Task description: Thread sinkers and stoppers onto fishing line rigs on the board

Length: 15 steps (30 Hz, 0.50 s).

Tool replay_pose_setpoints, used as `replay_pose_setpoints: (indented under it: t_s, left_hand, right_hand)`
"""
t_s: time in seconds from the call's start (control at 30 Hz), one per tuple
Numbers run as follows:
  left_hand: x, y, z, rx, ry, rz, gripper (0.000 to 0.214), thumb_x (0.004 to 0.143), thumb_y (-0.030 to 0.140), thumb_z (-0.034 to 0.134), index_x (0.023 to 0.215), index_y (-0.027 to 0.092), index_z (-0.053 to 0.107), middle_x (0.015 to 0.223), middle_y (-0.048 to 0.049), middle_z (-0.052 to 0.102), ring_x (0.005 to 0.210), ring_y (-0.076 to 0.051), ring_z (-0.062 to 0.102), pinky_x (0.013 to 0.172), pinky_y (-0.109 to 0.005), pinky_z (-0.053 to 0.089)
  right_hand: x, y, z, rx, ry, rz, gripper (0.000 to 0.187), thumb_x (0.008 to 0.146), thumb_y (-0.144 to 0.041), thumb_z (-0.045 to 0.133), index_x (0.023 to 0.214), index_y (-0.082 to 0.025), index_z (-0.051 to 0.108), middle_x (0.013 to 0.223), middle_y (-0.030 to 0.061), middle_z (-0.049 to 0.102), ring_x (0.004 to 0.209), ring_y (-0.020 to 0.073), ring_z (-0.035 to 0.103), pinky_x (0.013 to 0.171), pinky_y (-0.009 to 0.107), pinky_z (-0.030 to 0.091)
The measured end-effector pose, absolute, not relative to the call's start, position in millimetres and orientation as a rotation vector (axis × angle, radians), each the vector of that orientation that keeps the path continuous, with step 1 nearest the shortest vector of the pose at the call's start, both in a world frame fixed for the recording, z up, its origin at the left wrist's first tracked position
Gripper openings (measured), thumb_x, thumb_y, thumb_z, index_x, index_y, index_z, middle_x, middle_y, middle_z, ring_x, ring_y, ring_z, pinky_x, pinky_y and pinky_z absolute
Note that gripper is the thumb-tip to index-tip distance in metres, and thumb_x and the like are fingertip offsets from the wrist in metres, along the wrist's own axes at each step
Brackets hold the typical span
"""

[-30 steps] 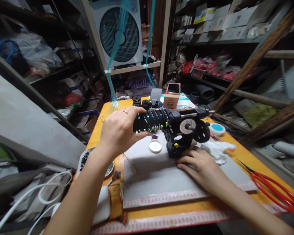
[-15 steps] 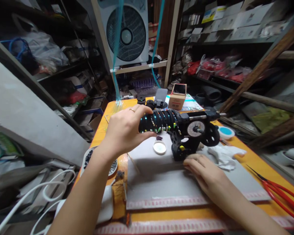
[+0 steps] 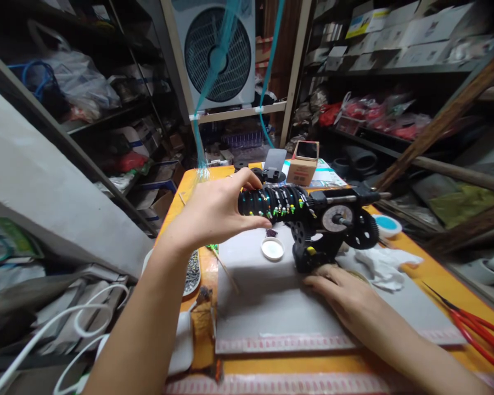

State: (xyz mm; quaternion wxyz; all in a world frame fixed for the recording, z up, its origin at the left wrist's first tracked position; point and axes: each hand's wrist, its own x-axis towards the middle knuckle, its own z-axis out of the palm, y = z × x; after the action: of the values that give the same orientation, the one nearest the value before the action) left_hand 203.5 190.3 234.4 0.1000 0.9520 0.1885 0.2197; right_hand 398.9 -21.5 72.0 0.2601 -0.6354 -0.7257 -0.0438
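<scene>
A black geared stand (image 3: pixel 319 238) with a metal rod and a round dial stands on a light grey board (image 3: pixel 271 307). A black ribbed roller (image 3: pixel 251 204) sticks out from its left side, carrying small yellow, green and whitish pieces along its rings. My left hand (image 3: pixel 214 211) is wrapped round the roller's left end, thumb in front and fingers over the top. My right hand (image 3: pixel 346 288) rests low on the board with its fingers curled against the stand's base; some fingertips are hidden there. Below the roller lies a small white lid (image 3: pixel 272 249).
Red-handled scissors (image 3: pixel 473 323) lie at the right. Near the stand are crumpled white tissue (image 3: pixel 389 266) and a tub of blue stuff (image 3: pixel 387 225). A tray of small dark pieces (image 3: pixel 192 274) sits left. Behind are a cardboard box (image 3: pixel 302 170) and a fan (image 3: pixel 218 57).
The whole view has shifted slightly, so things sit a little farther right. The pieces on the roller look differently placed, as if it has turned a little. Both hands keep their places.
</scene>
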Motion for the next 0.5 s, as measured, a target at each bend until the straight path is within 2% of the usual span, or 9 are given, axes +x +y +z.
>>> replay_pose_setpoints:
  t_s: [0.1, 0.2, 0.27, 0.33, 0.5]
  left_hand:
    - [203, 190, 235, 2.856, 0.545, 0.625, 0.050, 0.071, 0.043, 0.082, 0.109, 0.024, 0.056, 0.107, -0.0020, 0.072, 0.100, -0.024, 0.068, 0.080, -0.032, 0.048]
    - [203, 189, 235, 2.884, 0.540, 0.618, 0.049, 0.071, 0.039, 0.080, 0.110, 0.024, 0.055, 0.108, -0.0013, 0.072, 0.098, -0.024, 0.068, 0.079, -0.032, 0.048]
    - [203, 188, 235, 2.877, 0.553, 0.627, 0.046, 0.072, 0.037, 0.079, 0.109, 0.025, 0.055, 0.106, -0.0005, 0.072, 0.097, -0.023, 0.068, 0.078, -0.031, 0.048]
    - [203, 187, 235, 2.871, 0.565, 0.622, 0.045, 0.072, 0.038, 0.079, 0.109, 0.025, 0.056, 0.108, -0.0003, 0.072, 0.099, -0.023, 0.068, 0.078, -0.031, 0.047]
    - [203, 187, 234, 2.892, 0.567, 0.608, 0.047, 0.074, 0.042, 0.078, 0.113, 0.026, 0.056, 0.108, 0.0022, 0.071, 0.097, -0.023, 0.068, 0.073, -0.031, 0.045]
  right_hand:
    - [390, -20, 96, -1.639, -1.920, -0.161, 0.021, 0.094, -0.006, 0.044, 0.102, -0.022, 0.056, 0.091, 0.0055, 0.068, 0.081, 0.0170, 0.068, 0.069, 0.027, 0.055]
    - [378, -11, 144, -1.568, -1.853, -0.221, 0.016, 0.095, -0.012, 0.050, 0.104, -0.024, 0.053, 0.092, 0.0028, 0.069, 0.080, 0.0155, 0.068, 0.073, 0.026, 0.054]
    - [372, 4, 178, -1.491, -1.755, -0.424, 0.012, 0.095, -0.017, 0.056, 0.103, -0.025, 0.054, 0.092, 0.0018, 0.070, 0.081, 0.0165, 0.069, 0.076, 0.027, 0.054]
    - [371, 24, 204, -1.424, -1.713, -0.548, 0.013, 0.093, -0.021, 0.063, 0.101, -0.025, 0.055, 0.092, 0.0013, 0.070, 0.082, 0.0179, 0.070, 0.071, 0.029, 0.054]
    - [372, 70, 221, -1.300, -1.770, -0.407, 0.014, 0.091, -0.016, 0.062, 0.097, -0.021, 0.051, 0.091, -0.0005, 0.069, 0.081, 0.0158, 0.071, 0.075, 0.030, 0.056]
